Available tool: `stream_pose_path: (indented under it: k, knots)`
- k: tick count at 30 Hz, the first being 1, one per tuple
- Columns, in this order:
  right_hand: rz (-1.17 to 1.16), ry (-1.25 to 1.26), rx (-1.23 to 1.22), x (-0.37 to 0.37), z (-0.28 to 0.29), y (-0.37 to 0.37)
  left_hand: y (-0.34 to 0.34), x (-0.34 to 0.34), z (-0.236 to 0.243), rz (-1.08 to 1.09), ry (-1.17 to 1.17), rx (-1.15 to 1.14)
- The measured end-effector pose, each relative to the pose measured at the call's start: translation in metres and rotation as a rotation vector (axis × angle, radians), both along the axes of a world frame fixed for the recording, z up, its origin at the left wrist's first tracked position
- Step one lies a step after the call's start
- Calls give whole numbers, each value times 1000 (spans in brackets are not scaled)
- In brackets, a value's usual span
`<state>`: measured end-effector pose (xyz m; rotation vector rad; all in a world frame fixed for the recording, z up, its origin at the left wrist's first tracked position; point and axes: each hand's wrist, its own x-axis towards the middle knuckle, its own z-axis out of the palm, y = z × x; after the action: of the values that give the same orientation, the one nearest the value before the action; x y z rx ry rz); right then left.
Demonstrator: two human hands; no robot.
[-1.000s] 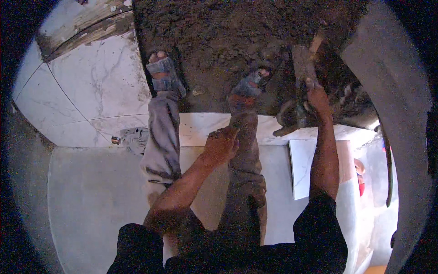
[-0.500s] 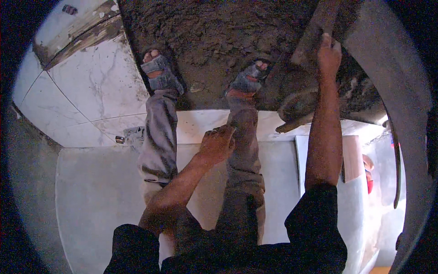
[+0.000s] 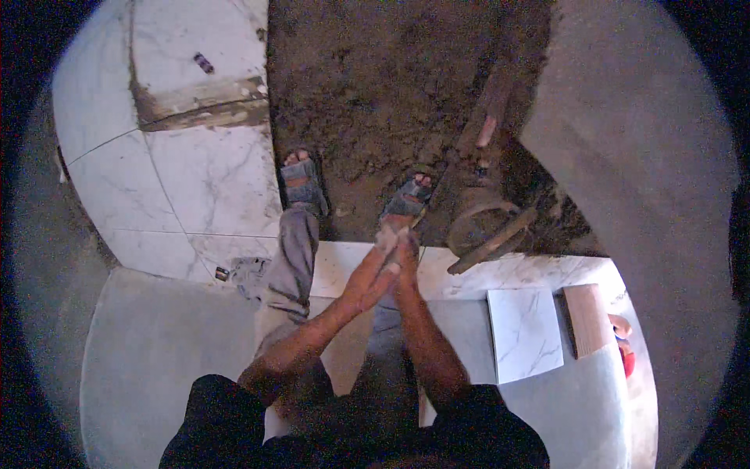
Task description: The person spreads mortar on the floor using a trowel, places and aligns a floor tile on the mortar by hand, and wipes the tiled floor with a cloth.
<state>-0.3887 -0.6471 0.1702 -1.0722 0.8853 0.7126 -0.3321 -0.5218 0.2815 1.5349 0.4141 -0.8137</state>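
Note:
My left hand and my right hand meet over my right shin, just below the sandalled right foot. Their fingers are bunched around something pale, too small and blurred to name. Beyond them, a long float or board with a pale wooden handle lies on the dark mortar bed. A round muddy bucket or pan with a stick across it sits to the right of my foot.
Marble-look tiles line the left, with a small dark item on them. A crumpled bag lies by my left leg. A loose white tile, a wooden piece and a red object are lower right. A grey surface curves along the right.
My right hand has let go of the long float, which stays on the mortar, and moved down and left to meet my left hand. The whole view has shifted somewhat.

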Motion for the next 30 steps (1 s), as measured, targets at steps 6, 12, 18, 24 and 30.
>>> stream_pose_path:
  k: [6, 12, 18, 24, 30]
  knots:
    - [-414, 173, 627, 100, 170, 104, 57, 32, 78, -202, -368, 213]
    - [325, -400, 129, 181, 347, 116, 90, 96, 192, 433, 195, -298]
    - [1448, -924, -1088, 130, 355, 32, 143, 93, 292, 481, 437, -1265]
    - [1200, -1139, -1466, -77, 314, -176, 253, 70, 288, 324, -9, -97]
    - [1380, -117, -1160, -228, 364, -168, 369, -31, 188, -32, 174, 470]
